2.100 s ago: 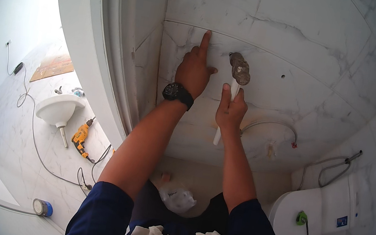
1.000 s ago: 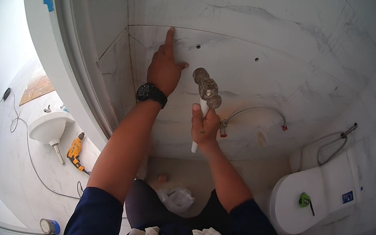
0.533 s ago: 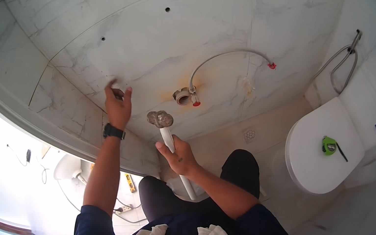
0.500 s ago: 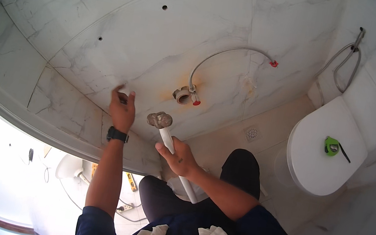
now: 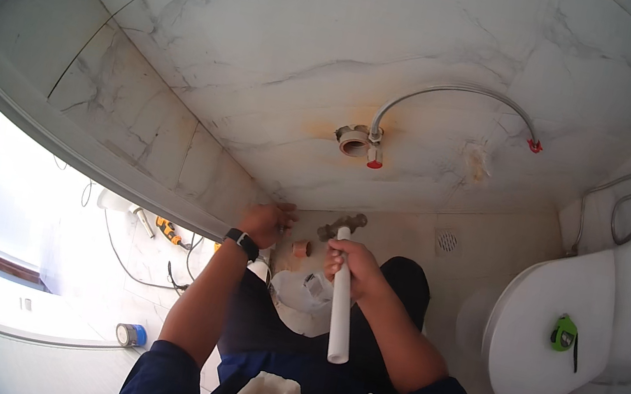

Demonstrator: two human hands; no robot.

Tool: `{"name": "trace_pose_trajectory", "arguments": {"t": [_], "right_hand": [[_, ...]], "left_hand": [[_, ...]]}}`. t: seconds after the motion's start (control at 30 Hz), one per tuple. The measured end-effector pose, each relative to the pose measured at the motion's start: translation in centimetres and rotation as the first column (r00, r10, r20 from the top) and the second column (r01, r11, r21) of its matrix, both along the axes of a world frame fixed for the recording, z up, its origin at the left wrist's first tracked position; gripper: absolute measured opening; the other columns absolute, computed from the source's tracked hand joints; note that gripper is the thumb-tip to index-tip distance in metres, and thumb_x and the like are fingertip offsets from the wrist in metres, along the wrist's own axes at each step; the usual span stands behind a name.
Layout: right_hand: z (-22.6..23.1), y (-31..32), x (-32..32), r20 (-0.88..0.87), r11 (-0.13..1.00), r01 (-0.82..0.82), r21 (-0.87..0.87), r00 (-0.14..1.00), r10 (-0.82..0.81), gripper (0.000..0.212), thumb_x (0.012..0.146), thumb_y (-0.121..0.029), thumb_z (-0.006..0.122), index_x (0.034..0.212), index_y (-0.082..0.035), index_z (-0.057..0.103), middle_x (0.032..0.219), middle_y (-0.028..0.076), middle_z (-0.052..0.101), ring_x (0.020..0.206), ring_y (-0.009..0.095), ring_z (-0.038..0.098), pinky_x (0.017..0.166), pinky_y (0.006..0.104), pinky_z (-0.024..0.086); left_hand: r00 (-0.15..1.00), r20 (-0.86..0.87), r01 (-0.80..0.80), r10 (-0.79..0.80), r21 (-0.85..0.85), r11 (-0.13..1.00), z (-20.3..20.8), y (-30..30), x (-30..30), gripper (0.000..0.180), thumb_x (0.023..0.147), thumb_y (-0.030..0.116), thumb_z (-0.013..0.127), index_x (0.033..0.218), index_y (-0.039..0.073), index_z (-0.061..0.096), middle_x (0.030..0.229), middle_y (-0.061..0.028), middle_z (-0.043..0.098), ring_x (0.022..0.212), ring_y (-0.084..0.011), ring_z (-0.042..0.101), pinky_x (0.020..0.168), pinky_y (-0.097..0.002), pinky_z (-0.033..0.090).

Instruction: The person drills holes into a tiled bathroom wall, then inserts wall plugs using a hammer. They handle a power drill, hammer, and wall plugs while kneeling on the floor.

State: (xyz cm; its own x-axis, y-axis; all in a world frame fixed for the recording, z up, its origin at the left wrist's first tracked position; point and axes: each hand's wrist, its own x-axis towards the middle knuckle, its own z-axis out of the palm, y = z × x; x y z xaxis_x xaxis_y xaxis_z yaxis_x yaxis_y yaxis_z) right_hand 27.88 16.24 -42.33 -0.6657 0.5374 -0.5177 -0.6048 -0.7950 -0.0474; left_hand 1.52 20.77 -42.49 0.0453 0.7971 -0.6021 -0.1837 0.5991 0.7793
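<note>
My right hand (image 5: 352,268) is wrapped round the white handle of a hammer (image 5: 340,326); its worn metal head points away from me, above the floor. My left hand (image 5: 268,223), with a dark watch on the wrist, is low by the corner where the left wall meets the floor. Its fingers are curled together, and what they hold, if anything, is hidden. Just right of it lies a small orange-brown ring-shaped piece (image 5: 302,249). Nearer my knees lies a whitish, see-through plastic bag or wrapper (image 5: 301,291), partly behind my leg.
A pipe opening (image 5: 353,146) and a red-handled valve (image 5: 374,159) with a braided hose (image 5: 467,89) project from the marble-look wall. A floor drain (image 5: 447,241) lies ahead. On the right stands a toilet (image 5: 522,357) with a green tape measure (image 5: 563,332) on its lid. Tools and cables lie beyond the left ledge.
My view has tipped downward and left. My left hand has come down from beside the wall to the floor corner, its fingers closing. The hammer stays in my right hand, also lower.
</note>
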Motion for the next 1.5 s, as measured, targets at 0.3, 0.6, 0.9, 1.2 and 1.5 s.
{"name": "trace_pose_trajectory", "arguments": {"t": [0.3, 0.6, 0.9, 1.2, 1.5], "right_hand": [[-0.1, 2.8, 8.2, -0.127, 0.958, 0.181, -0.224, 0.969, -0.213, 0.031, 0.098, -0.016, 0.065, 0.113, 0.006, 0.048, 0.071, 0.003, 0.056, 0.060, 0.012, 0.061, 0.054, 0.0249, 0.055], [-10.6, -0.5, 18.0, 0.852, 0.990, 0.089, 0.108, 0.505, -0.139, 0.024, 0.102, -0.020, 0.060, 0.111, 0.002, 0.057, 0.080, 0.012, 0.061, 0.062, 0.023, 0.061, 0.054, 0.0390, 0.053], [-24.5, -11.5, 16.7, 0.915, 0.765, -0.617, -0.184, -0.392, -0.096, 0.044, 0.104, -0.033, 0.057, 0.132, 0.000, 0.058, 0.101, 0.025, 0.072, 0.094, 0.041, 0.072, 0.086, 0.0494, 0.054], [-31.9, -17.9, 14.6, 0.984, 0.921, -0.374, -0.113, -0.167, 0.053, 0.038, 0.105, -0.028, 0.051, 0.131, -0.001, 0.056, 0.118, 0.019, 0.067, 0.102, 0.029, 0.067, 0.085, 0.0440, 0.052], [-23.3, -15.8, 18.0, 0.957, 0.796, -0.598, -0.088, -0.273, -0.099, 0.028, 0.097, -0.018, 0.066, 0.115, 0.002, 0.069, 0.111, 0.019, 0.071, 0.101, 0.032, 0.070, 0.089, 0.0429, 0.054]], "left_hand": [[0.913, -0.192, 0.399, -0.360, 0.231, 0.887, -3.9, -1.7, 2.5, 0.057, 0.098, -0.007, 0.052, 0.151, -0.012, 0.031, 0.140, -0.0259, 0.053, 0.134, -0.0316, 0.054, 0.114, -0.0409, 0.047], [0.912, -0.315, 0.288, -0.261, 0.041, 0.957, -6.6, -2.4, 0.2, 0.038, 0.099, -0.002, 0.053, 0.136, -0.010, 0.052, 0.127, -0.0201, 0.060, 0.121, -0.0260, 0.059, 0.105, -0.0360, 0.050], [0.889, -0.399, 0.187, -0.226, -0.135, 0.973, -13.6, -6.0, -0.9, 0.024, 0.089, 0.011, 0.060, 0.105, 0.000, 0.074, 0.101, -0.0112, 0.072, 0.072, -0.0127, 0.063, 0.062, -0.0292, 0.053], [0.004, -0.735, 0.735, -0.678, -0.457, 0.500, -21.7, -10.2, 2.7, 0.030, 0.090, 0.024, 0.059, 0.097, -0.002, 0.072, 0.108, -0.0304, 0.070, 0.103, -0.0429, 0.069, 0.091, -0.0512, 0.055], [0.457, -0.809, 0.268, -0.370, -0.271, 0.924, -29.4, -8.8, 2.5, 0.035, 0.093, 0.033, 0.059, 0.104, 0.004, 0.074, 0.115, -0.0236, 0.072, 0.109, -0.0399, 0.069, 0.092, -0.0483, 0.054]]}}
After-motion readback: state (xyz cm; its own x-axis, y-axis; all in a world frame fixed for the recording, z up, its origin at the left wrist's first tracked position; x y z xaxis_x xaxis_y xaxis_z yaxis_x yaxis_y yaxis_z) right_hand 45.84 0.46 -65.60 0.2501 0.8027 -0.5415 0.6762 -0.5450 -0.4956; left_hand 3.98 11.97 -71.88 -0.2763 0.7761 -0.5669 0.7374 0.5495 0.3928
